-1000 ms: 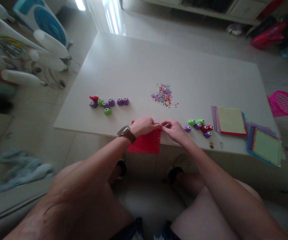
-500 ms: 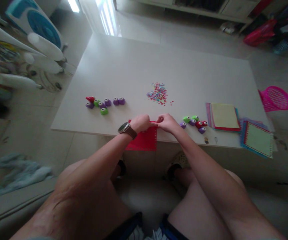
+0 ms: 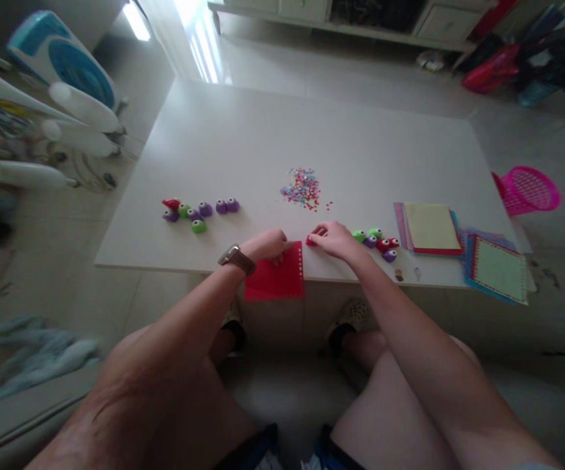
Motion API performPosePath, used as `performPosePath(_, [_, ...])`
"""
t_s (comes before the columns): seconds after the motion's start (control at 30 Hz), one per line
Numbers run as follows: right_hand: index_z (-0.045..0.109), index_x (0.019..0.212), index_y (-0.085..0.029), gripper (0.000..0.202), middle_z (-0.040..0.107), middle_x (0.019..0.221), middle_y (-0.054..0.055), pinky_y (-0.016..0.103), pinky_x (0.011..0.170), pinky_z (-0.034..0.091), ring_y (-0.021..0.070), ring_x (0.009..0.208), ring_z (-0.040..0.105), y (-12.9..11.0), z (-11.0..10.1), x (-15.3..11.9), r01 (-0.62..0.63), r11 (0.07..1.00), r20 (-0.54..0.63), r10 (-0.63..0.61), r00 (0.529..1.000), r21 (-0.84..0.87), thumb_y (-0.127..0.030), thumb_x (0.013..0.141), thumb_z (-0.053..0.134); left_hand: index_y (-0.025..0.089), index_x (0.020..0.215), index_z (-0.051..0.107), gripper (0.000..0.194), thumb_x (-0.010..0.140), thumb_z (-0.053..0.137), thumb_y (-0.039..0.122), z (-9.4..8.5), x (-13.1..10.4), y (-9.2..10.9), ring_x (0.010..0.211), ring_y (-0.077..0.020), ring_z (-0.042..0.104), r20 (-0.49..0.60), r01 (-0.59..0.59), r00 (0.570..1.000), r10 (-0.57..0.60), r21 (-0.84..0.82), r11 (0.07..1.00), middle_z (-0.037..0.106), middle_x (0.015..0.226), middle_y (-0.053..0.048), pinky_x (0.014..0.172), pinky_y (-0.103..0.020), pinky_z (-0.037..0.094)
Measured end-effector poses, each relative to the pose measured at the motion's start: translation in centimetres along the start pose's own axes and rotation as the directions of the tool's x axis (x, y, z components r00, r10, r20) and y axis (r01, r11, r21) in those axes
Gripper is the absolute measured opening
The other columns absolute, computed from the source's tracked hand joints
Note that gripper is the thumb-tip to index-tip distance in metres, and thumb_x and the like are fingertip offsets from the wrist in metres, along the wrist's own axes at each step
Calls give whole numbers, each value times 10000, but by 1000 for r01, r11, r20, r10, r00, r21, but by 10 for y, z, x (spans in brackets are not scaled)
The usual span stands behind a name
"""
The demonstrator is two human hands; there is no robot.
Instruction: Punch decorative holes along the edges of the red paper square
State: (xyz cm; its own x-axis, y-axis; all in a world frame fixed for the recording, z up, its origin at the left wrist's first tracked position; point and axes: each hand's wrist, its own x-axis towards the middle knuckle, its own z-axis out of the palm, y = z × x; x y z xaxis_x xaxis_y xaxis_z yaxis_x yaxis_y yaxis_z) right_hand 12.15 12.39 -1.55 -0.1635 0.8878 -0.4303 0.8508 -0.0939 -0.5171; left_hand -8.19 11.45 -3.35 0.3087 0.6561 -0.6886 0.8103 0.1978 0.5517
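A red sheet of paper [image 3: 279, 274] with small holes along its right and lower edges overhangs the table's front edge. My left hand [image 3: 267, 247], below a wristwatch, grips the sheet's top edge. To its right, my right hand [image 3: 330, 239] has its fingertips closed on a small red punch [image 3: 310, 241] on the tabletop, just off the sheet's upper right corner. Several purple, green and red punches with eyes [image 3: 385, 245] stand right of my right hand, and more of them [image 3: 198, 212] are at the left. Loose colourful confetti [image 3: 302, 188] lies behind my hands.
Two stacks of coloured paper, one plain [image 3: 432, 227] and one with punched borders [image 3: 500, 269], lie at the right of the white table [image 3: 360, 143]. Two small items lie near the front edge. A pink basket [image 3: 532, 190] stands beyond the right side.
My right hand has come away from the sheet's top edge with the red punch, which now shows beside the paper. Holes are now visible along the sheet's right edge up to the corner. The view has shifted slightly.
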Motion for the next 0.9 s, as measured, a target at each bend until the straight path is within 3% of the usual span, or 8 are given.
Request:
performPosePath(0.1, [813, 1122, -161, 235, 816, 1114, 140, 315, 884, 558, 238, 974, 752, 0, 4, 1, 72, 995, -22, -74, 997, -75, -239, 903, 777, 176, 728, 665, 348, 1010, 486, 276, 2, 2, -3, 663, -167, 728, -8, -8, 1000, 8, 36, 999, 802, 815, -105, 658, -247, 539])
performPosePath(0.23, [828, 1094, -181, 220, 813, 1116, 132, 321, 918, 546, 242, 990, 748, 1, 10, 1, 169, 970, -39, -178, 983, -176, -158, 897, 733, 182, 738, 676, 287, 965, 531, 281, 4, 5, -8, 679, -174, 741, -32, -37, 999, 39, 61, 997, 798, 793, -97, 675, -246, 535])
performPosePath(0.37, [840, 1074, -189, 245, 819, 1096, 139, 347, 899, 541, 276, 1001, 743, 10, -1, -2, 142, 953, -81, -169, 982, -269, -137, 900, 677, 180, 740, 690, 254, 936, 575, 293, 4, 2, -9, 672, -168, 735, -52, -54, 997, 58, 78, 995, 792, 771, -84, 675, -240, 522])
performPosePath(0.6, [837, 978, -187, 236, 804, 1010, 157, 397, 916, 522, 305, 986, 706, 47, -22, -7, 57, 902, -90, -105, 990, -428, -84, 872, 652, 181, 718, 681, 250, 926, 593, 289, 5, -1, -8, 638, -152, 714, -98, -74, 992, 84, 101, 992, 777, 732, -61, 627, -228, 491])
performPosePath(0.77, [798, 1022, -175, 325, 783, 1139, 166, 428, 1033, 493, 328, 1152, 651, 47, -19, -10, 148, 916, -154, -218, 964, -372, -4, 820, 609, 181, 716, 699, 272, 931, 595, 311, 6, -1, -9, 644, -161, 708, -120, -72, 989, 88, 136, 988, 781, 737, -66, 639, -243, 499])
performPosePath(0.9, [739, 1100, -202, 388, 803, 1132, 80, 350, 1005, 507, 249, 1107, 695, 25, -5, -14, 247, 962, -27, -252, 967, -119, 5, 808, 590, 182, 702, 689, 280, 932, 593, 310, 6, -1, -8, 626, -151, 704, -122, -78, 988, 95, 131, 988, 775, 714, -64, 607, -233, 483])
